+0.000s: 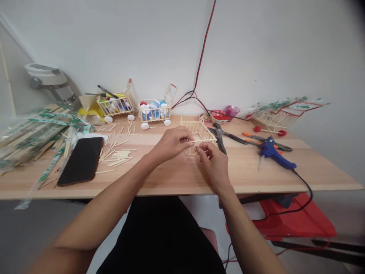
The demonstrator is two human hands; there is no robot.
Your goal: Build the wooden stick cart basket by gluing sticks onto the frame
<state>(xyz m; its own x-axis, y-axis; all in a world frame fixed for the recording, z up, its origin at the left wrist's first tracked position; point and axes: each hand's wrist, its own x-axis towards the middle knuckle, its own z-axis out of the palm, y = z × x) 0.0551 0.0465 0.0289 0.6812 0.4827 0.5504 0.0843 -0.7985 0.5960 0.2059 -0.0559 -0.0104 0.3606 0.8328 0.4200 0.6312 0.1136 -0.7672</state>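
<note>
A small open frame of pale wooden sticks point(205, 131), shaped like a cart basket, sits on the table between and beyond my hands. My left hand point(175, 141) pinches the near left part of its top rail. At the near side, my right hand point(212, 161) has thumb and forefinger closed together by the upright sticks; whether a loose stick is between them is too small to tell. Short cut sticks point(121, 156) lie scattered to the left of my left hand. Black-handled pliers point(219, 135) rest just right of the frame.
A blue glue gun point(275, 152) with its cord lies at right, near orange-handled tools point(252, 136). Finished stick carts point(155, 110) with wheels stand along the wall. A phone point(82, 160) and bagged sticks point(34, 137) occupy the left. Below is a red stool point(299, 219).
</note>
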